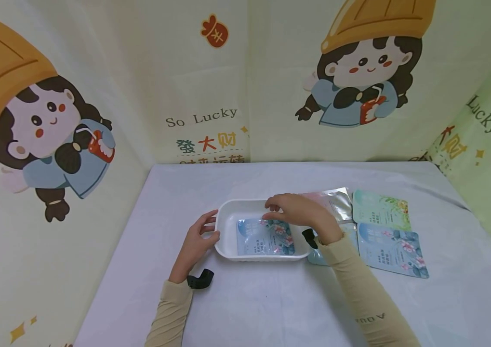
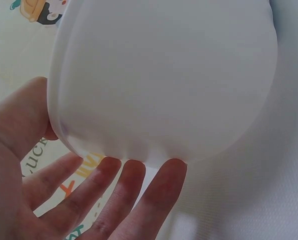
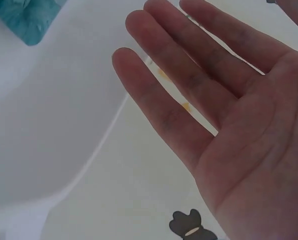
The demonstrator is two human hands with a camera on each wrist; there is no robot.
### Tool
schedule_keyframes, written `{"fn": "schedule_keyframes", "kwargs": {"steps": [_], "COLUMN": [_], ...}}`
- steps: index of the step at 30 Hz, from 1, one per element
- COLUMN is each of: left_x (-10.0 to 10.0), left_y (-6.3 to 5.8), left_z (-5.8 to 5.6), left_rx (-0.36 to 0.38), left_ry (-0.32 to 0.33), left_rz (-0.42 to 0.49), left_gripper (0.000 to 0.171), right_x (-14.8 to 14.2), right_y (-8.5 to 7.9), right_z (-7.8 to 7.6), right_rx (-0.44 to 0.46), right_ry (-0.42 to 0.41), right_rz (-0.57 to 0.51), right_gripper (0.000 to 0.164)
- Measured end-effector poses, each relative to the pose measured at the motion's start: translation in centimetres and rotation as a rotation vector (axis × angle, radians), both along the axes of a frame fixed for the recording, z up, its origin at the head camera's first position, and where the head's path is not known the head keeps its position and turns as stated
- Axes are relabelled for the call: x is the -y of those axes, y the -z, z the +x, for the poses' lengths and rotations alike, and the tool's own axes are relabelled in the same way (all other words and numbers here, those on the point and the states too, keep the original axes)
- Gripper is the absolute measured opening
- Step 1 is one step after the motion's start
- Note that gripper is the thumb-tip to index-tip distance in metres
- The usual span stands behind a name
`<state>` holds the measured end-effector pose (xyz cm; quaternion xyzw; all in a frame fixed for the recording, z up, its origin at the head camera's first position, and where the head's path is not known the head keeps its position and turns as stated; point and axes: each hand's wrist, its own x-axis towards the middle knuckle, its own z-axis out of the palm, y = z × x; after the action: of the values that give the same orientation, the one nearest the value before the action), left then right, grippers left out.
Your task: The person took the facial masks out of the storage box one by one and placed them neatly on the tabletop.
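Note:
A white plastic tray (image 1: 228,246) stands on the table, with a light-blue flowered sachet (image 1: 254,238) lying flat on its floor. At the tray's left end, my left hand (image 1: 196,242) has its fingertips against the outer wall; the left wrist view shows the fingers (image 2: 166,185) stretched to the wall and the thumb beside the rim. Over the tray's right half hovers my right hand (image 1: 295,210), fingers loosely extended and palm bare in the right wrist view, holding nothing. A teal corner of the sachet (image 3: 31,22) shows there.
Right of the tray lie a pink-and-silver sachet (image 1: 339,205), a green sachet (image 1: 379,209), a blue flowered sachet (image 1: 394,250) and a pale-blue sachet (image 1: 318,259) partly hidden by the right forearm. A printed cloth backdrop (image 1: 271,140) borders the white-covered table (image 1: 245,308).

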<state>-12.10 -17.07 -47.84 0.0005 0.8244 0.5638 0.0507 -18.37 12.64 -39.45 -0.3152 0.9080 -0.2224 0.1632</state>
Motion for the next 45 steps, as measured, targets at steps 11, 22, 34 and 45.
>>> {"fn": "schedule_keyframes", "kwargs": {"steps": [11,22,34,45], "left_x": [0.0,-0.2,0.0,-0.1], "left_y": [-0.1,-0.2,-0.2,-0.1], "left_z": [0.0,0.1,0.3,0.2], "left_rx": [-0.001,0.009,0.002,0.002], "left_ry": [0.006,0.000,0.001,0.003], "left_rz": [0.003,0.001,-0.003,-0.006], "left_gripper": [0.059,0.060,0.059,0.059], "right_x": [1.9,3.0,3.3,3.2], "right_y": [1.5,2.1,3.3,3.6], "right_z": [-0.4,-0.3,-0.4,-0.3], "right_rx": [0.048,0.040,-0.006,-0.053], "right_ry": [0.019,-0.037,-0.105,-0.118], "right_rz": [0.021,0.069,0.134,0.177], "right_gripper": [0.035,0.046,0.049,0.042]}}
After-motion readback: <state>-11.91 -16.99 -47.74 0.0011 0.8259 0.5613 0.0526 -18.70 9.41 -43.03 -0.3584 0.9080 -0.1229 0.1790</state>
